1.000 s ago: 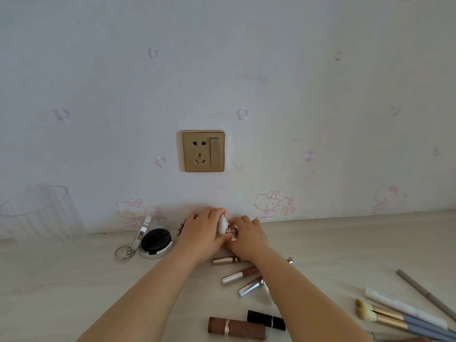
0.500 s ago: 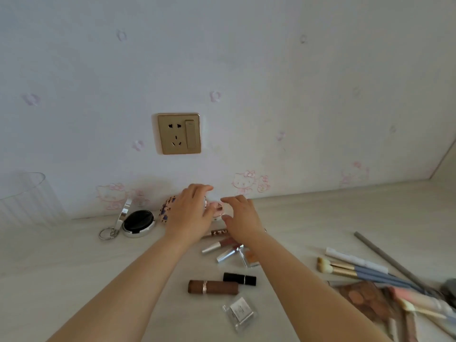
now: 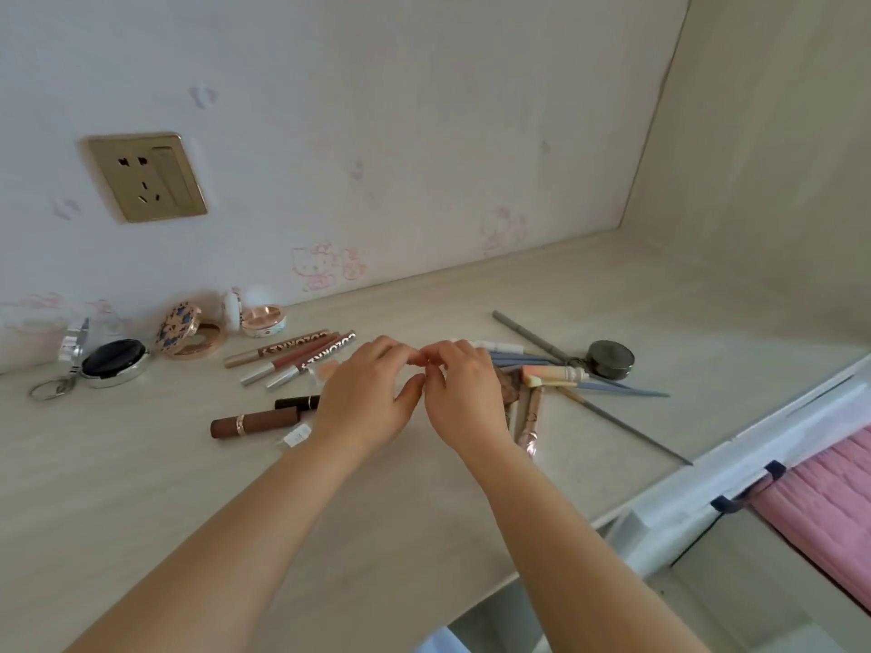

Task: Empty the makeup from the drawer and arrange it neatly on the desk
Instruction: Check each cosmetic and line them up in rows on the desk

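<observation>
Desk (image 3: 141,487), light wood: makeup laid out by the wall. Back row: silver compact (image 3: 110,365), patterned compact (image 3: 188,332), white compact (image 3: 261,318), all lids up. Three lip-gloss tubes (image 3: 297,358), brown lipstick (image 3: 257,424). Left hand (image 3: 372,398) and right hand (image 3: 464,393) hover mid-desk, fingertips meeting; fingers loosely curled, seemingly holding nothing. Brushes (image 3: 589,374) beyond.

Pale wall (image 3: 424,110) with faint pink cat prints; gold socket plate (image 3: 147,176); light wood-grain desk (image 3: 141,501).
</observation>
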